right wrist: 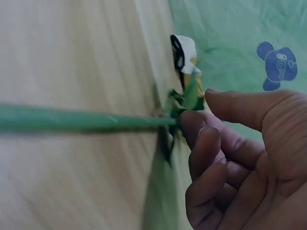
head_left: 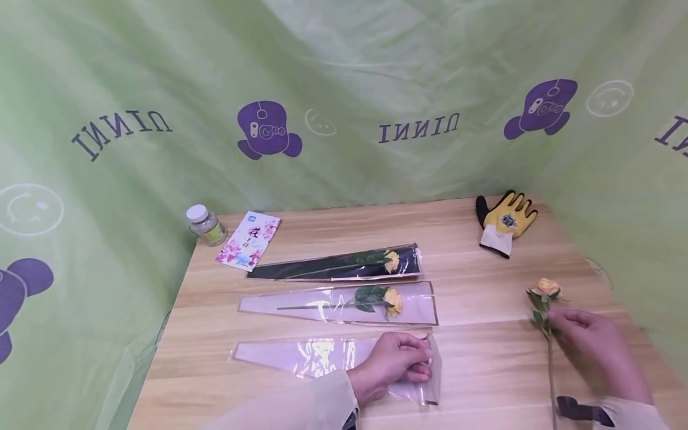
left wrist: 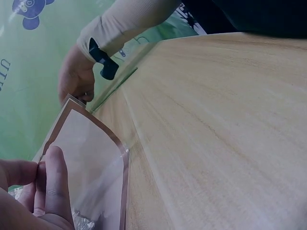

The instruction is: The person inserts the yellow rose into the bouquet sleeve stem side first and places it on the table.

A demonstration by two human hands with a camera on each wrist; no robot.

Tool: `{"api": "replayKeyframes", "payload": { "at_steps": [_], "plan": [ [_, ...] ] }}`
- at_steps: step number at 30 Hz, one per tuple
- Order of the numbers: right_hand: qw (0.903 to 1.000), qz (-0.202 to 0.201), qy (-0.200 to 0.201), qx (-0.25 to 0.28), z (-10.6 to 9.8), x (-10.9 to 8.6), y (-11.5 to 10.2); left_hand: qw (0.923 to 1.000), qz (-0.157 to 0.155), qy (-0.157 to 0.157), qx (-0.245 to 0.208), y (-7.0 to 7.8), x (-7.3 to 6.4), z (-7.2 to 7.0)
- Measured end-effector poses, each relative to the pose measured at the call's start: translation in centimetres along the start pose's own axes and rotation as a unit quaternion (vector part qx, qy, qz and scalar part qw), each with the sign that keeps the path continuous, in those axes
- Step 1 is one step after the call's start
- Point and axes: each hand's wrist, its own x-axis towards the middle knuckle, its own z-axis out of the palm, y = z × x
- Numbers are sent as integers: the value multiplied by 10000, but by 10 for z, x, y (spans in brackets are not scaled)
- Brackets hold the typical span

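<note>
My left hand [head_left: 396, 361] pinches the wide open end of the nearest clear, brown-edged flower sleeve [head_left: 279, 353], which lies flat on the table. In the left wrist view, thumb and fingers meet at the edge of that sleeve [left wrist: 93, 143]. Over at the right, my right hand [head_left: 599, 340] grips a pale orange rose [head_left: 546, 287] by its upper stem, close under the bloom. Its long green stem [right wrist: 86, 119] runs across the right wrist view, and the leaves are partly covered by the fingers.
Two more sleeves lie beyond, a pale one [head_left: 317, 304] and a dark one [head_left: 301, 269], each with a rose inside. Behind stand a white-lidded jar [head_left: 206, 225] and a flowered packet [head_left: 249, 240]. A yellow glove [head_left: 507, 221] lies back right. Green curtain [head_left: 344, 71] surrounds the wooden table [head_left: 478, 358].
</note>
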Motion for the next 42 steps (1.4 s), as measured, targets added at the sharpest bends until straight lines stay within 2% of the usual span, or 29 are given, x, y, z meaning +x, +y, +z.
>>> {"api": "replayKeyframes", "payload": {
  "at_steps": [4, 8, 12, 19, 23, 29, 31, 33, 34, 35, 36, 37, 39, 41, 42],
  "plan": [
    [9998, 18, 33, 187, 9, 3, -1, 10000, 29, -36, -49, 1, 1, 0],
    [9998, 6, 203, 19, 13, 4, -1, 10000, 36, -5, -56, 2, 0, 0],
    [9995, 143, 237, 127, 14, 5, 2, 10000, 28, -9, -25, 3, -1, 1],
    [9986, 269, 311, -334, 11, 6, 4, 10000, 11, -31, 37, 2, -2, 1],
    [9984, 295, 274, -394, 12, 8, 3, 10000, 33, -26, 35, 1, -2, 1],
    [9994, 240, 15, -247, 13, 8, 2, 9999, 45, -73, 53, 0, -1, 1],
    [9998, 181, -53, 64, 14, 5, 1, 9999, 43, -85, 63, 0, -1, 1],
    [9974, 27, -81, 715, 15, 0, -2, 9999, 33, -93, 68, 0, -1, 1],
    [9923, -100, -89, 1231, 14, -3, -5, 9999, 27, -93, 89, 1, -1, 1],
    [9814, -245, -132, 1900, 14, -5, -8, 9999, 27, -86, 106, 1, -1, 1],
    [9634, -395, -210, 2642, 14, -8, -13, 9999, 24, -80, 117, 2, 0, 1],
    [9405, -584, -299, 3334, 13, -10, -18, 9999, 19, -73, 120, 2, 0, 1],
    [8816, -974, -553, 4586, 12, -14, -30, 9999, 23, -47, 110, 3, 0, 1],
    [8221, -1305, -805, 5482, 12, -20, -42, 10000, 33, -29, 74, 3, 0, 1],
    [7981, -1434, -884, 5786, 12, -23, -48, 10000, 31, -26, 51, 4, 0, 1]
  ]
}}
